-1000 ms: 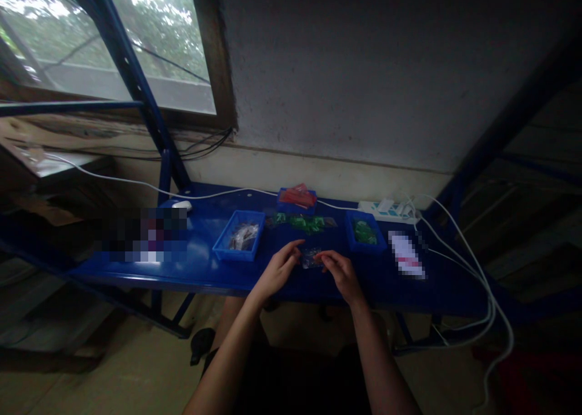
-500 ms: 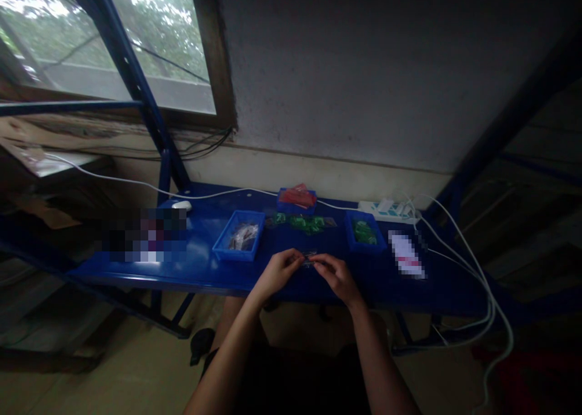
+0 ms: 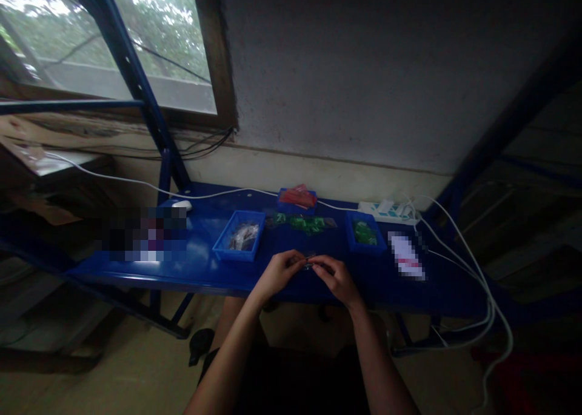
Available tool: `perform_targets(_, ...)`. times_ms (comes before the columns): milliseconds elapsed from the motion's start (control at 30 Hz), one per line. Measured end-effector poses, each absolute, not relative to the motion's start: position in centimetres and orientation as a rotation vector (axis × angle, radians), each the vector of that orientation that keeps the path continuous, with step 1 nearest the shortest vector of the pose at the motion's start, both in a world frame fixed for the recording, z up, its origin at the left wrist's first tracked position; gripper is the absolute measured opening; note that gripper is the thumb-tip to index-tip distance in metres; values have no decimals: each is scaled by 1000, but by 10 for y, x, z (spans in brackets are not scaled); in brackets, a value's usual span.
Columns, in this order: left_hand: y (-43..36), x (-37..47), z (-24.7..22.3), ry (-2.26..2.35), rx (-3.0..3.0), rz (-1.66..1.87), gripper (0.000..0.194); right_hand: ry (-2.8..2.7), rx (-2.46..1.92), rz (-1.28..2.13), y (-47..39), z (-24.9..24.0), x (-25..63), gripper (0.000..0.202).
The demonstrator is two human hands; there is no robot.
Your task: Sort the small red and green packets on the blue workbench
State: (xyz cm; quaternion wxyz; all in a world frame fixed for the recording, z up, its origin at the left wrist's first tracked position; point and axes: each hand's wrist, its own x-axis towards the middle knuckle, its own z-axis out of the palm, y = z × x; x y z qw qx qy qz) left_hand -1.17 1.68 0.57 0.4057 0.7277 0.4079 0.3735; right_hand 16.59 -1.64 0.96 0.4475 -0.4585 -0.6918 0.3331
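Observation:
My left hand and my right hand meet over the near part of the blue table, fingertips pinched on a small clear plastic packet. Fingers cover most of the packet, so its contents cannot be made out. To the left of my hands is a blue tray holding small clear packets. On the right, a second blue tray contains green packets. Green and clear packets lie in a row beyond my hands. Behind them, a smaller blue tray is filled with red packets.
A white power strip with plugs lies at the back right, its white cables hanging past the table's right end. A white computer mouse sits at the back left. Blurred-out items flank the trays. Blue rack posts rise at the left.
Both hands stay in nearly the same place. Their fingertips have come slightly closer together, and less of the clear packet shows between them.

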Motion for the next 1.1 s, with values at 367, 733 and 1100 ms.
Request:
perform_targets(367, 17, -12, 5, 1006, 1865, 935, 26, -1713, -1153, 801, -16, 7, 166, 20)
perform_targets(733, 16, -12, 6, 1008, 1857, 968, 26, -1701, -1092, 838, -16, 8, 167, 22)
perform_targets(1100, 14, -11, 11, 1022, 1840, 937, 23, -1716, -1060, 815, -16, 6, 168, 22)
